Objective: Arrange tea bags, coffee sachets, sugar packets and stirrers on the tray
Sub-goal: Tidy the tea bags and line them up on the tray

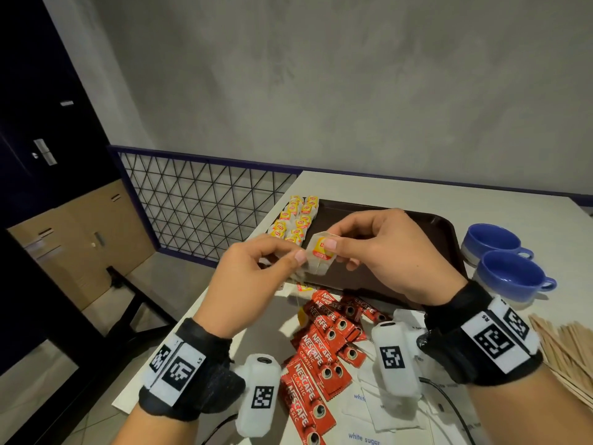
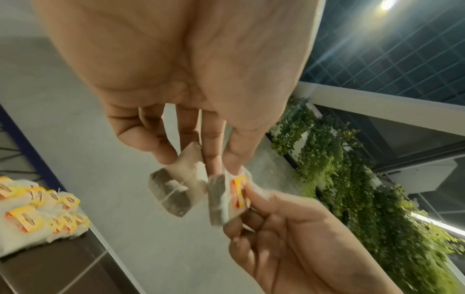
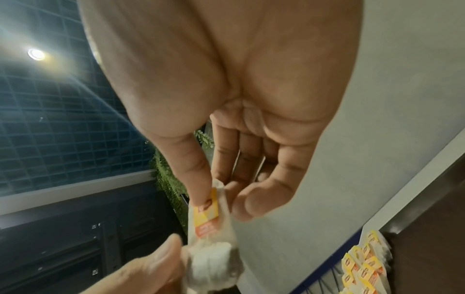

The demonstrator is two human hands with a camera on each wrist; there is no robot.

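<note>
Both hands are raised above the dark brown tray. My right hand pinches a tea bag with a yellow tag between thumb and fingers. My left hand pinches a second tea bag, mostly hidden by its fingers. The left wrist view shows this second tea bag hanging from the left hand, close beside the tagged tea bag. In the right wrist view the thumb of the right hand presses the tag of the tea bag. Rows of tea bags lie on the tray's left side.
Red coffee sachets lie scattered on the table in front of the tray, with white sugar packets nearer me. Wooden stirrers are piled at the right edge. Two blue cups stand right of the tray. A railing runs along the table's left.
</note>
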